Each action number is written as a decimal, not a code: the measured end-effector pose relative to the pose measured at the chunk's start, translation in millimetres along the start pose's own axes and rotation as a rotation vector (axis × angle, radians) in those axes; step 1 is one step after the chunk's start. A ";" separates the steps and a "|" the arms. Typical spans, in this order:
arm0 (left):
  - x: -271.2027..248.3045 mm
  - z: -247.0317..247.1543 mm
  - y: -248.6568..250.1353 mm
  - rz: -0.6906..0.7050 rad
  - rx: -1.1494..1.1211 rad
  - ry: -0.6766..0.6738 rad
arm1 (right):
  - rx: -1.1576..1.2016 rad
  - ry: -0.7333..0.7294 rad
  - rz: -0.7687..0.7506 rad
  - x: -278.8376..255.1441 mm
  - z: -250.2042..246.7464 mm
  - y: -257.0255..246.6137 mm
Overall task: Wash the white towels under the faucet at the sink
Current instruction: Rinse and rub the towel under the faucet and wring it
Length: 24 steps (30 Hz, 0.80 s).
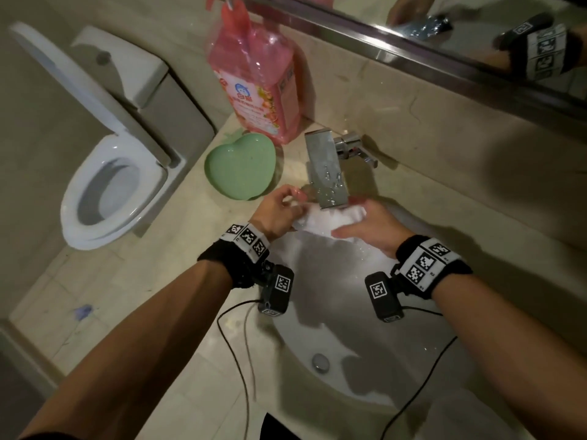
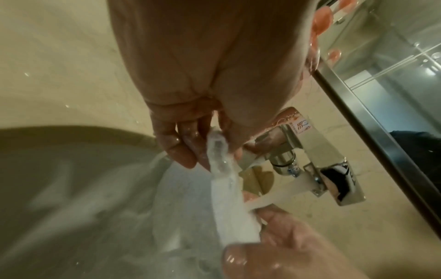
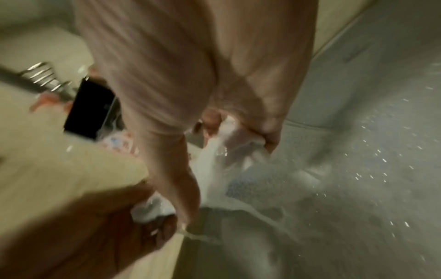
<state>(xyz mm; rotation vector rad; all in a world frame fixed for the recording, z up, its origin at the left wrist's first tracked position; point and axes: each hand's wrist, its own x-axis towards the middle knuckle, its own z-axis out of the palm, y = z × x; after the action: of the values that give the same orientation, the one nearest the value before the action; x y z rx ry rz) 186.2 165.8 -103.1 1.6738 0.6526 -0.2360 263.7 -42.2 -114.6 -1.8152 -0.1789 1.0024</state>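
A wet white towel [image 1: 330, 219] is stretched between both hands right under the chrome faucet spout [image 1: 325, 173], over the far end of the white sink basin [image 1: 365, 312]. My left hand [image 1: 279, 211] pinches its left end between thumb and fingers; the left wrist view shows the towel [image 2: 226, 198] running from those fingers [image 2: 181, 151]. My right hand [image 1: 371, 230] grips the right end, fingers curled round the bunched towel [image 3: 214, 164]. Water runs from the faucet [image 2: 317, 166] onto the cloth and splashes into the basin [image 3: 358, 169].
A pink detergent bottle [image 1: 260, 81] and a green heart-shaped dish [image 1: 239, 166] stand on the counter left of the faucet. An open toilet [image 1: 108, 185] is at far left. A mirror frame [image 1: 413, 49] runs along the back wall. Camera cables [image 1: 241, 360] hang over the counter edge.
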 end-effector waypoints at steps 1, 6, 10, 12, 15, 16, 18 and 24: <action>-3.2 -2.7 0.4 -0.008 -0.017 0.009 | -0.071 -0.051 -0.004 1.7 6.3 -3.2; -21.7 -11.3 7.4 -0.010 0.358 -0.101 | -0.654 -0.088 -0.114 10.8 26.0 -11.0; -27.4 -3.7 11.1 0.117 0.746 -0.003 | -0.777 0.022 -0.129 13.6 13.9 -15.5; -22.4 0.9 12.3 0.153 0.771 -0.005 | -0.697 0.084 -0.125 9.6 3.2 -17.2; -14.3 9.1 15.4 0.229 0.619 -0.055 | -0.488 0.144 -0.122 2.7 -12.4 -8.3; -10.7 12.9 15.6 0.231 0.533 -0.085 | -0.420 0.162 -0.126 -0.5 -16.1 -4.6; -4.3 25.2 16.4 0.182 0.385 -0.155 | -0.305 0.205 -0.107 -5.5 -25.0 4.1; 19.0 64.2 21.6 0.103 0.249 -0.134 | -0.133 0.199 -0.123 -8.9 -41.4 22.2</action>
<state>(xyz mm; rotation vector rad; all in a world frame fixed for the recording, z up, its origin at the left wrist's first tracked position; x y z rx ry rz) 226.2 108.2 -108.5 1.9057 0.4489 -0.3644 280.1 -86.5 -122.0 -1.9869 -0.2364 0.7337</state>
